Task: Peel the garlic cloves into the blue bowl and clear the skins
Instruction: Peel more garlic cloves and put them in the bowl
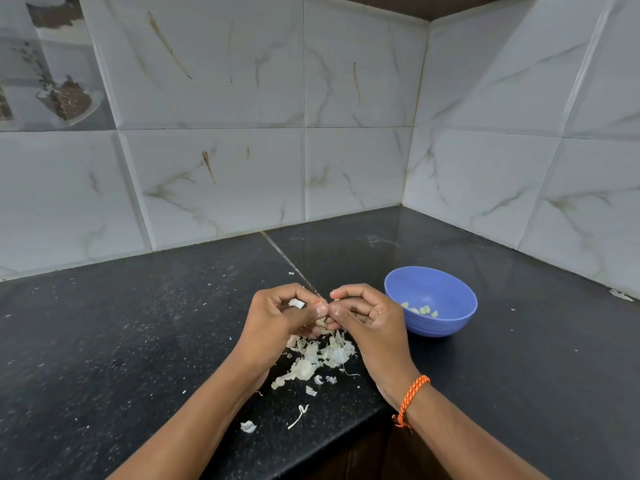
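- Nearest the camera, two bare forearms rise from the bottom edge and meet above the dark counter [138,341]; the right wrist wears an orange cord [410,398].
- At 7 o'clock from the hands, loose scraps lie by the counter's front edge: a small white skin piece [248,426] and a thin stem [298,415] just right of it.
- The left hand [277,318] has its fingers curled inward, thumb tip pressed toward the right thumb; a white flake of skin [296,303] shows inside the curl, near the fingertips.
- Between the two thumbs, low in the gap, a pale clove [323,322] is pinched from both sides; most of it is hidden by the fingers, so how much skin remains cannot be told.
- Directly below the hands, at 6 o'clock, the skins [318,355] sit heaped on the counter, with smaller bits scattered around the heap.
- The right hand [367,315] is also curled, its thumb and forefinger closing on the clove from the right.
- At 3 o'clock from the hands, just beside the right knuckles, the blue bowl [446,323] stands upright on the counter.
- Inside it, toward its near wall, lie a few peeled cloves [420,310].
- Grey-veined wall tiles [346,150] close the corner behind.
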Available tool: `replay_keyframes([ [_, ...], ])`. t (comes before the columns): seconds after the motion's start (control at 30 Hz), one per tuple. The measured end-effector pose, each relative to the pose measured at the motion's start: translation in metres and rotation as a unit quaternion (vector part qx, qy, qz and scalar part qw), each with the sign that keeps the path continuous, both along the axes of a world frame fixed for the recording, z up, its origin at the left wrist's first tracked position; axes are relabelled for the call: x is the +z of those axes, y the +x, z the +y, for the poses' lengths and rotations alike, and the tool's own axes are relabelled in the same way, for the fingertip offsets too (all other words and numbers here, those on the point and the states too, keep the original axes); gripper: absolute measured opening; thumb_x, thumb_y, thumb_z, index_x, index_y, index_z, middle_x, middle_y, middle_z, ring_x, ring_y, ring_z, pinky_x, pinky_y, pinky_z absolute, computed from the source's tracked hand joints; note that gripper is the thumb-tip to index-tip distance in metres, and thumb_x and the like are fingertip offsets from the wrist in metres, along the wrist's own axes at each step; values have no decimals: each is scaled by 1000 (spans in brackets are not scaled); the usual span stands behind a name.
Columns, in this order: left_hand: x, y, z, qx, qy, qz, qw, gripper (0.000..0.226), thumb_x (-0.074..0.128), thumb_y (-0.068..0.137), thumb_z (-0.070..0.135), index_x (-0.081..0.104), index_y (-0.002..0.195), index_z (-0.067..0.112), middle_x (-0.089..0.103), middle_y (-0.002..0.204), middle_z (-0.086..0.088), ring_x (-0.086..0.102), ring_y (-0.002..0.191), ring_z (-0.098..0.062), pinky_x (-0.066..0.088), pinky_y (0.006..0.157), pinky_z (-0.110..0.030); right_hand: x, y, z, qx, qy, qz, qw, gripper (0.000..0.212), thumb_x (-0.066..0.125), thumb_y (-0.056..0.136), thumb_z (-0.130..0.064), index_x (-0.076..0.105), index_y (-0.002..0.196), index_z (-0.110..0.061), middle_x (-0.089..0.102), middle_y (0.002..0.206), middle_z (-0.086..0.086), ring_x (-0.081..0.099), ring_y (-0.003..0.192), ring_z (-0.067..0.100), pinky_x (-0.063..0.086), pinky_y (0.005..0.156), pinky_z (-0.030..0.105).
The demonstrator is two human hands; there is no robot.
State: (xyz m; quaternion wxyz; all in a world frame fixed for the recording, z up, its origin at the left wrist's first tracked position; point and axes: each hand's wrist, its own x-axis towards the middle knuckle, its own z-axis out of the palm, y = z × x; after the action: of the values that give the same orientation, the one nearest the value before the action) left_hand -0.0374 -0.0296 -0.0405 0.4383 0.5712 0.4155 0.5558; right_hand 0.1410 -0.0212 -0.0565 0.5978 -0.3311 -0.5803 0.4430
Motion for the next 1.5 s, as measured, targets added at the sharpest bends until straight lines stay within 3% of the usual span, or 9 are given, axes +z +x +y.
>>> replay_keyframes([
  [0.17, -2, 0, 1, 13, 0, -31, 999, 7, 78, 94, 5, 83, 90, 1, 79, 91, -22, 71, 68, -28, 65, 70, -40, -2, 0, 0, 14, 9, -7, 1000, 22, 74, 97, -1, 72, 118, -7, 81, 95, 13, 78, 89, 33, 64, 85, 36],
  [0.33, -4, 3, 2, 30, 9, -44, 999, 9, 77, 95, 4, 84, 89, 2, 78, 84, -23, 70, 65, -25, 65, 70, -38, -2, -3, 0, -1, 28, -37, 999, 23, 81, 91, -2, 77, 112, -9, 80, 99, 8, 77, 96, 23, 62, 85, 29],
  [0.57, -7, 9, 2, 58, 52, -4, 997, 17, 73, 99, 3, 85, 88, 6, 78, 79, -18, 71, 64, -24, 64, 68, -33, -4, -5, -2, -56, 72, -81, 992, 14, 80, 93, -6, 79, 105, -14, 79, 96, -2, 77, 95, 19, 64, 81, 29],
  [0.8, -11, 12, 5, 76, 71, 48, 993, 24, 65, 108, 13, 82, 91, 9, 76, 73, -16, 74, 62, -32, 64, 66, -38, -8, -8, -2, -80, 78, -86, 990, 11, 79, 95, -9, 80, 102, -18, 79, 93, -5, 78, 94, 20, 65, 81, 34],
  [0.97, -13, 13, 6, 55, 63, 67, 994, 23, 58, 111, 9, 80, 105, 12, 78, 87, -12, 76, 65, -33, 65, 65, -41, -5, -3, -1, -88, 73, -52, 992, 13, 76, 96, -4, 83, 103, -13, 81, 95, -3, 78, 92, 20, 63, 76, 29],
  [1.07, -11, 14, 1, 21, 41, 53, 998, 17, 68, 105, 5, 80, 112, 16, 78, 99, -12, 77, 72, -34, 67, 67, -46, -2, 2, 1, -102, 59, -50, 992, 15, 77, 94, -3, 84, 103, -14, 82, 96, -5, 78, 88, 18, 62, 74, 25],
  [1.17, -5, 12, -2, 15, 21, 26, 999, 10, 80, 98, 17, 82, 106, 12, 81, 92, -12, 77, 70, -33, 65, 68, -49, -1, 3, 1, -92, 40, -43, 994, 11, 81, 93, -8, 84, 99, -16, 81, 93, -3, 78, 86, 19, 62, 70, 27],
  [1.37, -3, 8, -2, 39, -25, -35, 998, 10, 83, 92, 20, 87, 97, 11, 82, 91, -14, 74, 62, -27, 61, 55, -30, -5, 0, 3, -77, 47, -55, 994, 17, 72, 99, -3, 83, 104, -15, 79, 98, 0, 76, 88, 22, 62, 68, 28],
  [1.5, -3, 5, -1, 25, -46, -57, 997, 13, 81, 94, 24, 86, 99, 13, 82, 95, -16, 70, 55, -22, 58, 49, -29, -6, 0, 5, -57, 75, -70, 993, 29, 66, 101, 2, 82, 114, -18, 75, 107, -1, 76, 96, 24, 65, 72, 31],
])
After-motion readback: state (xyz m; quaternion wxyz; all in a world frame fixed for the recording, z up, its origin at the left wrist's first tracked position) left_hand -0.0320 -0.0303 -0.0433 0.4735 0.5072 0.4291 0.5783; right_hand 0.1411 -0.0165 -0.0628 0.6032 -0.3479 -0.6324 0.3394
